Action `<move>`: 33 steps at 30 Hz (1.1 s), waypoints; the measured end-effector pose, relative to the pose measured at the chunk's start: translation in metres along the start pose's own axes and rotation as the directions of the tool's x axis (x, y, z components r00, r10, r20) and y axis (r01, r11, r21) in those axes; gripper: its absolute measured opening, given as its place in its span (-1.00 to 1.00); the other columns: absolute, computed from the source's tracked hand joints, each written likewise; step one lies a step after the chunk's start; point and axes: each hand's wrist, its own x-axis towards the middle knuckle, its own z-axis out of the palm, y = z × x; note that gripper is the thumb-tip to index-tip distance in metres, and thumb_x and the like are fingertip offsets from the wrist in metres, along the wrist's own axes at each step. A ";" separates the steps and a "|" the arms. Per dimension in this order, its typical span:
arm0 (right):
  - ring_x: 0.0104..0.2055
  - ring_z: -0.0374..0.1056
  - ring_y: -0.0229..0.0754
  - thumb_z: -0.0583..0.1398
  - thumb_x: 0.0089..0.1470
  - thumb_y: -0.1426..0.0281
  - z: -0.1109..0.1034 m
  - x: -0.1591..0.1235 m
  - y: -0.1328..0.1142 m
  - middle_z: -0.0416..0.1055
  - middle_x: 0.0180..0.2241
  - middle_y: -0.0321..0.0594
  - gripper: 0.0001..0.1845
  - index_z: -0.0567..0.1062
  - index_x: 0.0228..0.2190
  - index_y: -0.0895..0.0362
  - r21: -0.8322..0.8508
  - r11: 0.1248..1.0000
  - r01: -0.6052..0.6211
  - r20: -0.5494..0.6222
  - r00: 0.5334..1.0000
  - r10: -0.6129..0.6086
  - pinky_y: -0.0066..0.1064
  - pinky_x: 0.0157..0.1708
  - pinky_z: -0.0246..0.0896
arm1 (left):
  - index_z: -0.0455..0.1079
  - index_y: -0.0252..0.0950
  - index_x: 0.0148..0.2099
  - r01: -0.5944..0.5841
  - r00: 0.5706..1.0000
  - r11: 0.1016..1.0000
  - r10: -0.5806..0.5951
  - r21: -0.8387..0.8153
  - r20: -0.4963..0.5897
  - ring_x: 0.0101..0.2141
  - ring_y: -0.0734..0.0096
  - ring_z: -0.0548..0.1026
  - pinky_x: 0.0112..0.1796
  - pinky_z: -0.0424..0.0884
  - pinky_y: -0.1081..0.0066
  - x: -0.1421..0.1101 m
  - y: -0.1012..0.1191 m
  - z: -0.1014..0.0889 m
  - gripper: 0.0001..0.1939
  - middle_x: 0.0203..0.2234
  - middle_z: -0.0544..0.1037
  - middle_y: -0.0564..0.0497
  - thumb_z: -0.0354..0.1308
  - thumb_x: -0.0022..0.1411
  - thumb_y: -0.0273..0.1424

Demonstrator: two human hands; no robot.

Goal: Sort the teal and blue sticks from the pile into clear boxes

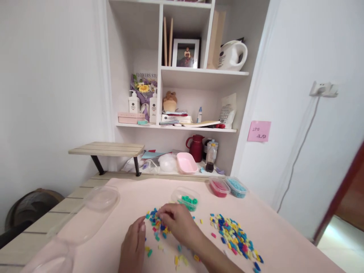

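Colorful pieces (pixel 154 217) at right hand (pixel 178 223), "250" on note (pixel 259 131)

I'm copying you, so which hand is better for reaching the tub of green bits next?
Probably the right hand: it's at one pile and closer to the tub than the left hand.

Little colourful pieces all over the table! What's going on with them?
A person is handling the small colourful pieces with bare hands. The right hand reaches into one pile; I can't see whether it grips a piece. The left hand is at that pile's left side. A second pile lies to the right. Behind, a clear tub holds green pieces, and a pink-filled tub stands beside a blue-filled tub.
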 end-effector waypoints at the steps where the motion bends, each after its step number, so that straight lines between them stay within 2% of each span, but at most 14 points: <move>1: -0.43 0.43 -0.23 0.13 0.07 0.48 0.007 -0.002 0.002 0.58 -0.47 -0.30 -0.71 0.65 -0.32 0.07 0.024 1.000 -0.010 0.011 1.000 0.010 -0.47 -0.35 0.22 | 0.38 -0.21 0.01 0.004 1.000 1.000 -0.004 0.002 0.003 0.09 0.22 0.46 0.15 0.37 0.14 0.001 -0.003 0.002 -0.50 0.01 0.54 -0.08 -0.12 0.24 -0.02; 5: -0.53 0.36 -0.27 0.10 0.06 0.51 0.034 -0.008 0.016 0.52 -0.53 -0.33 -0.69 0.64 -0.32 0.09 0.095 0.994 -0.048 0.019 0.999 0.047 -0.49 -0.42 0.18 | 0.37 -0.23 0.02 0.034 0.999 0.999 -0.034 0.006 -0.029 0.10 0.18 0.45 0.17 0.33 0.11 0.006 -0.012 0.005 -0.45 0.03 0.54 -0.11 -0.15 0.23 0.02; 8: -0.57 0.31 -0.27 0.09 0.05 0.52 0.049 -0.009 0.027 0.48 -0.56 -0.33 -0.72 0.61 -0.36 0.11 0.143 0.984 -0.110 0.014 0.994 0.109 -0.51 -0.50 0.12 | 0.38 -0.22 -0.01 0.055 0.998 0.999 -0.055 0.004 -0.012 0.09 0.18 0.47 0.15 0.35 0.14 0.007 -0.007 0.003 -0.45 -0.01 0.56 -0.11 -0.15 0.21 0.03; 10: -0.58 0.29 -0.27 0.09 0.06 0.49 0.053 -0.008 0.034 0.46 -0.57 -0.33 -0.74 0.60 -0.40 0.13 0.168 0.980 -0.108 -0.011 0.994 0.112 -0.51 -0.52 0.10 | 0.38 -0.22 -0.02 0.066 0.998 0.998 -0.066 -0.003 0.008 0.08 0.19 0.48 0.14 0.36 0.16 0.005 -0.001 -0.001 -0.45 0.00 0.57 -0.11 -0.13 0.20 0.03; 15: -0.56 0.29 -0.24 0.09 0.08 0.45 0.051 -0.005 0.046 0.42 -0.59 -0.33 -0.75 0.58 -0.43 0.15 0.206 0.976 -0.065 -0.099 0.991 0.087 -0.47 -0.45 0.14 | 0.37 -0.21 0.00 0.084 0.995 0.996 -0.081 -0.042 0.056 0.05 0.19 0.50 0.08 0.40 0.18 0.001 0.009 -0.006 -0.46 -0.01 0.57 -0.12 -0.15 0.21 0.03; 22: -0.50 0.30 -0.21 0.10 0.13 0.34 0.044 -0.003 0.058 0.40 -0.57 -0.31 -0.76 0.55 -0.43 0.14 0.173 0.984 -0.031 -0.184 0.981 0.063 -0.45 -0.42 0.15 | 0.36 -0.21 0.00 0.088 0.993 0.995 -0.085 -0.044 0.079 0.02 0.22 0.53 0.07 0.40 0.20 0.000 0.007 -0.005 -0.46 -0.04 0.58 -0.11 -0.18 0.24 0.02; 26: -0.52 0.28 -0.21 0.10 0.12 0.30 0.042 -0.003 0.064 0.38 -0.57 -0.29 -0.74 0.53 -0.44 0.14 0.169 0.985 -0.037 -0.220 0.973 0.074 -0.45 -0.48 0.13 | 0.35 -0.23 0.01 0.072 0.995 0.996 -0.068 -0.053 0.069 0.02 0.22 0.53 0.05 0.41 0.23 0.001 0.007 -0.006 -0.44 -0.03 0.56 -0.13 -0.21 0.25 0.03; 33: -0.60 0.20 -0.24 0.10 0.11 0.17 0.039 -0.004 0.069 0.32 -0.62 -0.31 -0.65 0.50 -0.50 0.14 0.264 0.963 -0.047 -0.231 0.967 0.110 -0.46 -0.56 0.08 | 0.33 -0.22 -0.01 0.073 0.996 0.995 -0.069 -0.066 0.064 -0.01 0.22 0.55 0.02 0.43 0.24 0.003 0.005 -0.006 -0.45 -0.05 0.58 -0.13 -0.21 0.24 0.03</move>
